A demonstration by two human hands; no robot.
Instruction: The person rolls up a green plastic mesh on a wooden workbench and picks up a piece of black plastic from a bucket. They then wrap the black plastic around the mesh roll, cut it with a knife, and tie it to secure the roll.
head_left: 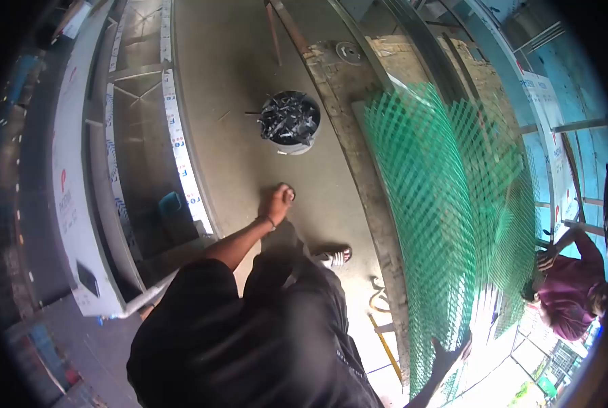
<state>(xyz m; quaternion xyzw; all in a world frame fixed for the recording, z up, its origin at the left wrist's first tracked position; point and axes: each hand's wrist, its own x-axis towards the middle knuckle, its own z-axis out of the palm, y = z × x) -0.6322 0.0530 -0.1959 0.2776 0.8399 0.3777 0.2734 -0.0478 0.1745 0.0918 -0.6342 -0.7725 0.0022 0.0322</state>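
My left hand hangs over the floor in front of my legs, its fingers curled closed. A small dark spot shows at the fingers; whether it is a held thing I cannot make out. At the lower right, my right hand lies against the green plastic mesh, thumb and fingers spread apart. The mesh is curved like a loose roll and stands along the long wooden bench. Glare blurs the part around my right hand.
A bucket of dark scraps stands on the floor ahead. Long metal frames with printed protective film run along the left, with a phone-like dark object on one. A person in a maroon shirt is beyond the mesh at right.
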